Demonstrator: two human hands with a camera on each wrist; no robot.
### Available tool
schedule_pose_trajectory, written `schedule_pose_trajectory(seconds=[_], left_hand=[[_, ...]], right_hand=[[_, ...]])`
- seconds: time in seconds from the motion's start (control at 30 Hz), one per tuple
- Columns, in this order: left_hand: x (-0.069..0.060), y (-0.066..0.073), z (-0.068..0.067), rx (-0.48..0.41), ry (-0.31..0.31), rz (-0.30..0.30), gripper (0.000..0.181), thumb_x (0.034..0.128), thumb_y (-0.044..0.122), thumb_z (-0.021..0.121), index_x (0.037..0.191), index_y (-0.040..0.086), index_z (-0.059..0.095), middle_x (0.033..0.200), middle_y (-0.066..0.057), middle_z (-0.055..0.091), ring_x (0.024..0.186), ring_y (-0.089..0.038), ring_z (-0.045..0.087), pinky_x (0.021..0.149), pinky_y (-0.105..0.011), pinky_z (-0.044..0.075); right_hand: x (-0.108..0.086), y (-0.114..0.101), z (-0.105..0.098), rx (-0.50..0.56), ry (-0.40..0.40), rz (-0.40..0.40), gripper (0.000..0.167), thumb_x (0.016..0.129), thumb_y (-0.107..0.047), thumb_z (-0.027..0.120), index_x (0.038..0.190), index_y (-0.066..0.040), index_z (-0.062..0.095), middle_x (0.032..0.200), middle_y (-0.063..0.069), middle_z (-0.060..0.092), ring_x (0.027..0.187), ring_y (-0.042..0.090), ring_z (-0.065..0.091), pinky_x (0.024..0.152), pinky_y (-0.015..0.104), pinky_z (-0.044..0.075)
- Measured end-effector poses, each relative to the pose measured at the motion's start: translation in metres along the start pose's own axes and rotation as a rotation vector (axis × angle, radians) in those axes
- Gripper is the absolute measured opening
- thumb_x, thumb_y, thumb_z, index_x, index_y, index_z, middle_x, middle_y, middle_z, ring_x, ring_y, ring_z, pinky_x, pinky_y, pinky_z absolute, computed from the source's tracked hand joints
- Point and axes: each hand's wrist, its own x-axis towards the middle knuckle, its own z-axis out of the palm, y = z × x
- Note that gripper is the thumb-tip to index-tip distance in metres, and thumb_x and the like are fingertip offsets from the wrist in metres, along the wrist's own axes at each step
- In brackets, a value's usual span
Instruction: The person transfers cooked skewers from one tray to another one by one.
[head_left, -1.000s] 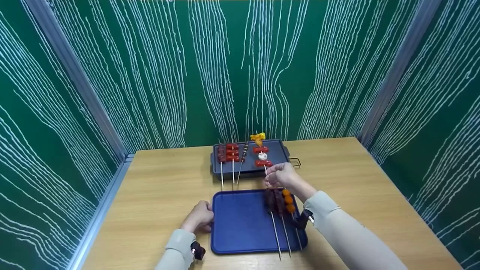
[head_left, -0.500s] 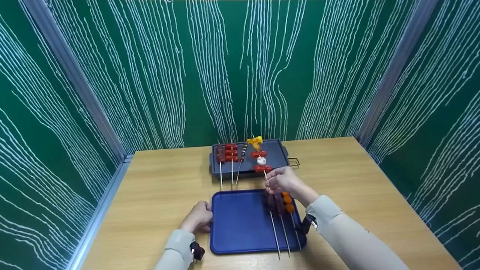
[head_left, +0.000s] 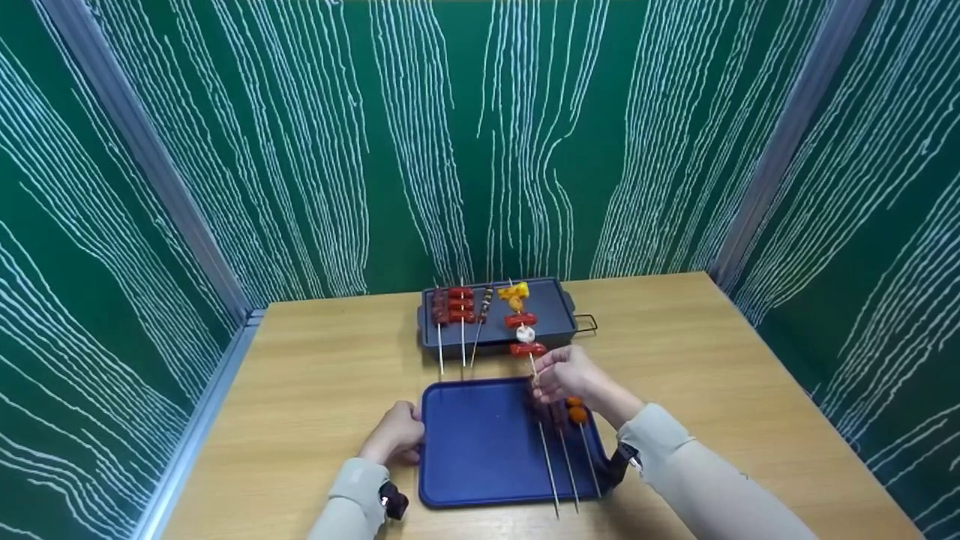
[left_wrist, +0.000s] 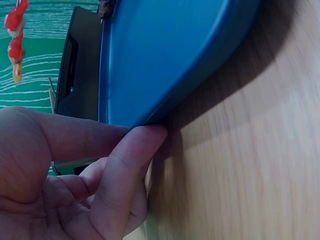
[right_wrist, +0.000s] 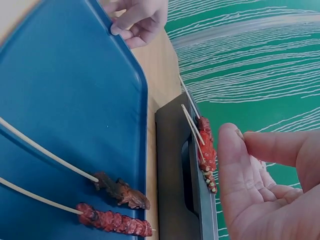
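Note:
In the head view my right hand [head_left: 568, 377] pinches the stick of a mixed skewer [head_left: 520, 320] with yellow, orange, red and white pieces. The skewer is raised, its food end in front of the black griddle [head_left: 553, 304] and the hand over the far right of a blue tray [head_left: 480, 442]. Thumb and finger of my left hand [left_wrist: 117, 170] pinch the tray's left rim. Dark meat skewers [right_wrist: 117, 220] and a skewer of orange balls [head_left: 577, 415] lie along the tray's right side, partly hidden under my right hand.
On the left part of the griddle lie a meat skewer [head_left: 440, 306], a red sausage-like skewer [head_left: 461, 304] and a thin mottled skewer [head_left: 486, 306], sticks toward me. A wire handle [head_left: 587, 323] juts from the griddle's right. Green patterned walls [head_left: 315, 150] enclose the wooden table [head_left: 322, 345].
My right hand has drawn the mixed skewer a little back toward me, from the griddle toward the tray. The left hand stays at the tray's rim.

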Motion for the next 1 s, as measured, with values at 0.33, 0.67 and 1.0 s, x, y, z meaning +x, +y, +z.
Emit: schedule_pose_trajectory(seconds=[0.33,0.67,1.0], left_hand=[[0.001,-0.001,-0.002,0.010,-0.004,0.008,0.015,0.0864,-0.005,0.046,0.086,0.010,0.048,0.080,-0.007,0.053,0.047,-0.015,0.058,0.045,-0.029,0.060],[0.001,-0.001,0.000,0.029,-0.004,-0.007,0.015,0.0876,-0.005,0.045,0.087,0.010,0.048,0.082,-0.007,0.054,0.047,-0.015,0.058,0.044,-0.027,0.059],[0.000,0.000,-0.001,0.005,-0.003,0.002,0.015,0.0872,-0.005,0.045,0.087,0.010,0.048,0.083,-0.007,0.053,0.049,-0.016,0.060,0.045,-0.028,0.060]], right_hand=[[-0.010,0.012,0.003,-0.028,-0.025,0.011,0.016,0.089,0.015,0.062,0.103,0.008,0.062,0.074,0.007,0.071,0.063,0.014,0.071,0.060,0.026,0.067],[-0.021,0.022,0.007,-0.049,-0.065,0.008,0.015,0.087,0.013,0.066,0.098,0.003,0.064,0.077,0.008,0.071,0.066,0.017,0.073,0.062,0.029,0.068],[-0.029,0.030,0.015,-0.055,-0.091,0.018,0.015,0.087,0.014,0.065,0.098,0.004,0.062,0.076,0.010,0.071,0.064,0.016,0.072,0.061,0.028,0.067]])
